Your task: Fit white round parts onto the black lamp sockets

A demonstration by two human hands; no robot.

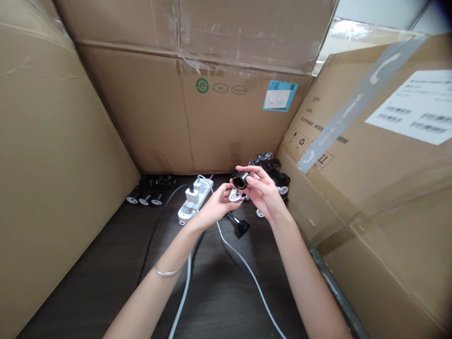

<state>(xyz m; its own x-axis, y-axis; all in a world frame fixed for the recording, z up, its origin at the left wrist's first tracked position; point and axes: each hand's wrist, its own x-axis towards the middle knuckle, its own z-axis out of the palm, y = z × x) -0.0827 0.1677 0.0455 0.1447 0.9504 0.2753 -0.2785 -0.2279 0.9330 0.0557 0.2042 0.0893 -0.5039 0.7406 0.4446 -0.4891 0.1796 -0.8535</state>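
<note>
Left fingers (226, 189) pinch a white base (235, 195) as right fingers (253, 173) curl closed around a black, yellow-edged fitting (240, 180), seemingly one joined piece, above a dark surface (106, 282), a white power strip (192, 200) just beside the left fingers.

black adapter (240, 179): half hidden by right hand (263, 193) | carton label (406, 106): text too small
</note>
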